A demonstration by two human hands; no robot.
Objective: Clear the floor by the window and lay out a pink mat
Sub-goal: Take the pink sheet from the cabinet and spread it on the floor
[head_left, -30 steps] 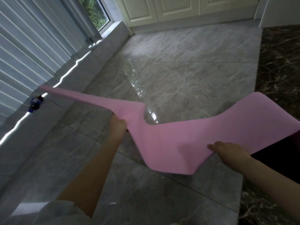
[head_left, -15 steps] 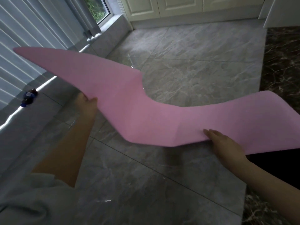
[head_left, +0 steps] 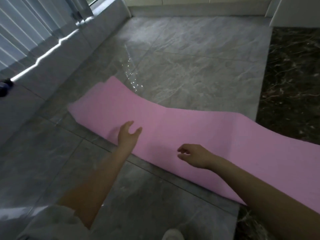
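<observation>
The pink mat (head_left: 199, 135) lies stretched across the grey marble floor (head_left: 190, 66), from near the window sill on the left to the right edge of the view. Its surface still ripples a little. My left hand (head_left: 129, 135) hovers over the mat's near edge with spread fingers and holds nothing. Over the middle of the mat is my right hand (head_left: 194, 155), its fingers loosely curled and empty.
A low marble window sill (head_left: 57, 54) with vertical blinds (head_left: 22, 26) runs along the left. A small dark object (head_left: 5, 87) sits on the sill at the far left. White cabinets (head_left: 199, 6) stand at the back. Dark marble flooring (head_left: 292, 84) borders the right.
Both hands have let go of the mat. It has dropped from the air onto the floor and now lies nearly flat.
</observation>
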